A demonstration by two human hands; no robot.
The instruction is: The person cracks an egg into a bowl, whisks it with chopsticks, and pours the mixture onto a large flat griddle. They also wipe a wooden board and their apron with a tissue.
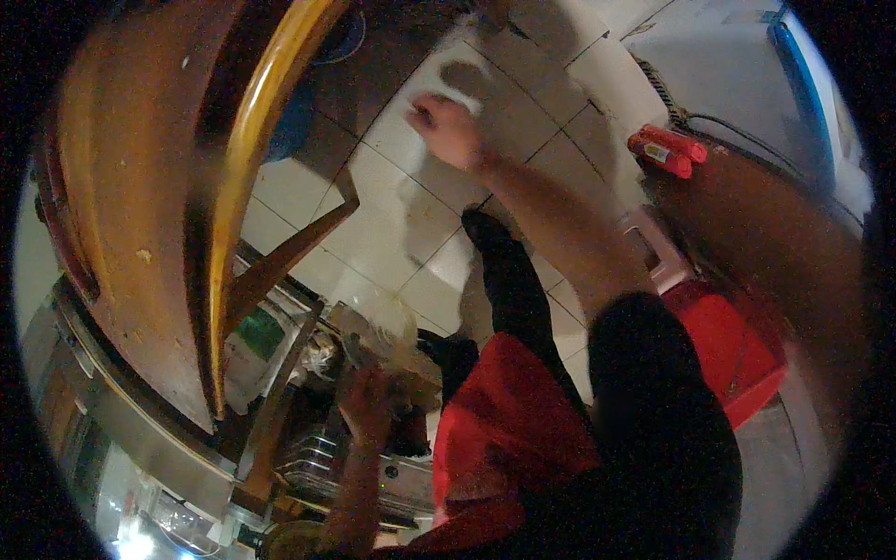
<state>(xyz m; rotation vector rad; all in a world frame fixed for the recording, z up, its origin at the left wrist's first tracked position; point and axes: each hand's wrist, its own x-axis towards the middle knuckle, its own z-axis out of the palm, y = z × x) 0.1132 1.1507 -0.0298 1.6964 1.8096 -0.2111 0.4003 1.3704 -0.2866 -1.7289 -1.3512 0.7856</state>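
Observation:
My right hand [444, 129] reaches out over the pale tiled floor [392, 203], its fingers curled and blurred. Whether anything small is in it, I cannot tell. At the lower left my left hand [365, 399] is among cluttered things, in shadow, beside a translucent whitish plastic bag [388, 318]. A greyish thing lies at its fingertips, too blurred to name, so its grip is unclear. Near it are a crumpled shiny bag [320, 353] and a metal wire rack [311, 451]. Red and black clothing and an outstretched dark-clad leg [514, 287] show between my arms.
A wooden table [140, 210] with a glossy yellow edge fills the left, its brown leg [294, 259] slanting below. On a brown surface at the right lie red cylindrical packs [668, 150], with a red plastic container [735, 350] below. A cable [749, 143] runs beside a white panel.

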